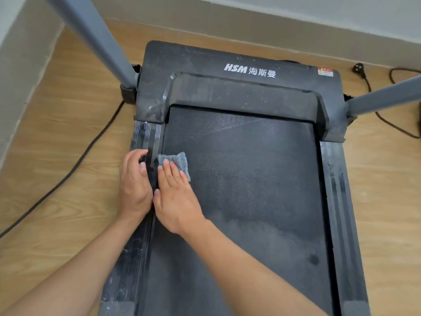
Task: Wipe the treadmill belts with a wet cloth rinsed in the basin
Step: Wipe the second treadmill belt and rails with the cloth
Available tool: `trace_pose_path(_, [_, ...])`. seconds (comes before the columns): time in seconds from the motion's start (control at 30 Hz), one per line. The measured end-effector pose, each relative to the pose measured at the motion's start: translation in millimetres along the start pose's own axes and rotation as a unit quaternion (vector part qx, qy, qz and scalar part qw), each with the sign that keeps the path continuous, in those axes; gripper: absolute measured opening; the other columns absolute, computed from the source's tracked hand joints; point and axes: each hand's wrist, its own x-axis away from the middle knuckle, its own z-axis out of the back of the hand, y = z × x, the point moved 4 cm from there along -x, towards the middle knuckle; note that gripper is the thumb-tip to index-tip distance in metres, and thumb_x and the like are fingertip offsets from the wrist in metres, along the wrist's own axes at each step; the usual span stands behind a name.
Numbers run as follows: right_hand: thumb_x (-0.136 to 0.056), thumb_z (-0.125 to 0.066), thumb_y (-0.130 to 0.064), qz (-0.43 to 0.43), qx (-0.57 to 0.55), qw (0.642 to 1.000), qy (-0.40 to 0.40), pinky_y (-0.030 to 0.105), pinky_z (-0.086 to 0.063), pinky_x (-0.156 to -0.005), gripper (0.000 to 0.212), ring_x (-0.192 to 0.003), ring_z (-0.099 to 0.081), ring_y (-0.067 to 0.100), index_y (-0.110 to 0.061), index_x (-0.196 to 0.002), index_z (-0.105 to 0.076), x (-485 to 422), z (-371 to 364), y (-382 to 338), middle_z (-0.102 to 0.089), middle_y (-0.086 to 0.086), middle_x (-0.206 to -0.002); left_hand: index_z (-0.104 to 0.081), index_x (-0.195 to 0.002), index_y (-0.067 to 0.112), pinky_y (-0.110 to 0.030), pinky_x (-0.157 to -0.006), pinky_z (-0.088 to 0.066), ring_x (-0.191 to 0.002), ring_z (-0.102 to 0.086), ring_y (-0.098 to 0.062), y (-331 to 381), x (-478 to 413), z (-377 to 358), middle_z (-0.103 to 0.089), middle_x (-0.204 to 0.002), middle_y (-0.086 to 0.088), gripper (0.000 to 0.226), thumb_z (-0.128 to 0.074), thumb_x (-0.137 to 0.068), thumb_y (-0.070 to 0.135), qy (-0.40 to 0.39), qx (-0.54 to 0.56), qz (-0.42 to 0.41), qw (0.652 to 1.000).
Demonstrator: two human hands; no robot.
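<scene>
Treadmill belt [250,179] runs black and dusty from under the motor cover [227,87] toward me, and the small grey-blue cloth [176,158] lies on its left edge, pinned beneath my right hand [176,199]. Those fingers [173,169] are straight and pressed together, flat on the near half of the cloth, with the far half poking out beyond the fingertips; nothing is pinched. My left hand [134,185] sits just beside the right thumb, on the ridged side rail [148,135], its fingers loosely bent with the tips down on the rail and holding nothing I can see. I judge this a wiping stroke along the belt's left margin, with most of the surface to the right of my fingers not yet done: a pale haze of dust [284,224] shows there. The main risk is the cloth itself. It is only pressed, not gripped, so a quick push could let it bunch up or slide out from under the fingertips, and its left corner lies right at the seam between belt and rail, where it could snag. The belt may also creep under a hard shove, which the left hand seems placed to steady against. A dripping cloth near the motor cover ahead of my fingers would be unwise. The basin is not in view.
</scene>
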Motion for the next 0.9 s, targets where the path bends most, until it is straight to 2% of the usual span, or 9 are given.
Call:
trace_pose_path(0.17, [-0.106,-0.014,-0.052,-0.019,0.058,0.998,0.022,0.038,-0.003,-0.130,0.072,-0.160,0.008,0.016,-0.011,-0.165,-0.010,31,25,70,0.002,0.004,-0.173,-0.056,-0.136,-0.003,-0.036,-0.115,-0.038,-0.127,-0.054,-0.031,1,0,-4,-0.058,-0.133,-0.018,0.035,-0.038,-0.109,0.012,-0.030,-0.012,-0.040,0.999])
trace_pose_path(0.23, [-0.102,-0.009,-0.059,-0.085,0.070,0.993,0.032,0.035,0.001,-0.130,0.080,-0.159,0.010,0.017,-0.010,-0.165,-0.006,60,43,120,0.006,0.005,-0.172,-0.056,-0.136,-0.002,-0.039,-0.115,-0.038,-0.126,-0.054,-0.034,2,1,-8,-0.059,-0.133,-0.019,0.035,-0.042,-0.106,0.010,-0.061,-0.043,-0.072,0.995])
trace_pose_path(0.37, [-0.104,-0.015,-0.065,-0.254,0.077,0.963,0.055,0.035,0.002,-0.130,0.083,-0.158,0.012,0.017,-0.009,-0.165,-0.003,151,87,236,0.007,0.008,-0.173,-0.054,-0.138,-0.001,-0.047,-0.114,-0.039,-0.127,-0.054,-0.036,6,5,-10,-0.058,-0.137,-0.017,0.038,-0.043,-0.105,0.015,-0.080,-0.061,-0.087,0.991])
trace_pose_path(0.47, [-0.103,-0.030,-0.057,-0.324,-0.041,0.943,0.069,0.034,-0.002,-0.130,0.078,-0.157,0.008,0.006,-0.017,-0.166,-0.010,190,109,265,0.002,-0.001,-0.173,-0.054,-0.138,0.000,-0.043,-0.116,-0.038,-0.127,-0.053,-0.035,7,5,-11,-0.057,-0.137,-0.017,0.037,-0.042,-0.106,0.015,-0.074,-0.057,-0.085,0.992])
trace_pose_path(0.57, [-0.109,-0.040,-0.037,-0.345,-0.107,0.924,0.126,0.034,-0.003,-0.129,0.064,-0.158,0.005,0.009,-0.015,-0.165,-0.018,176,103,247,-0.002,0.001,-0.173,-0.056,-0.136,0.000,-0.042,-0.117,-0.039,-0.128,-0.054,-0.033,3,3,-10,-0.058,-0.135,-0.015,0.036,-0.040,-0.107,0.013,-0.057,-0.030,-0.059,0.996])
trace_pose_path(0.63, [-0.109,-0.042,-0.026,-0.302,-0.104,0.936,0.146,0.031,0.002,-0.129,0.061,-0.159,0.004,0.013,-0.011,-0.164,-0.020,145,88,211,-0.003,0.007,-0.173,-0.057,-0.135,0.001,-0.047,-0.115,-0.042,-0.127,-0.055,-0.031,3,2,-7,-0.059,-0.134,-0.014,0.034,-0.040,-0.108,0.012,-0.043,-0.005,-0.037,0.998])
trace_pose_path(0.7, [-0.107,-0.039,-0.022,-0.212,-0.090,0.965,0.127,0.028,0.004,-0.128,0.061,-0.159,0.004,0.016,-0.007,-0.163,-0.021,105,65,154,-0.004,0.009,-0.172,-0.059,-0.134,0.002,-0.042,-0.113,-0.044,-0.125,-0.056,-0.028,6,2,-5,-0.060,-0.132,-0.011,0.033,-0.041,-0.108,0.012,-0.039,0.018,-0.029,0.999])
trace_pose_path(0.8, [-0.098,-0.041,-0.014,-0.057,-0.056,0.996,0.041,0.043,-0.002,-0.130,0.071,-0.160,0.005,0.029,0.001,-0.162,-0.016,51,18,52,-0.002,0.018,-0.171,-0.061,-0.131,0.002,-0.034,-0.109,-0.045,-0.121,-0.059,-0.024,6,1,-1,-0.063,-0.129,-0.010,0.033,-0.038,-0.110,0.013,-0.019,0.048,-0.024,0.998])
trace_pose_path(0.9, [-0.098,-0.039,-0.010,0.020,0.035,0.998,-0.042,0.045,-0.001,-0.129,0.076,-0.158,0.013,0.033,0.003,-0.162,0.001,24,-12,-13,0.010,0.024,-0.170,-0.061,-0.130,0.005,-0.045,-0.105,-0.051,-0.119,-0.063,-0.024,-3,0,4,-0.065,-0.129,-0.008,0.036,-0.033,-0.112,0.017,0.011,0.067,0.008,0.998])
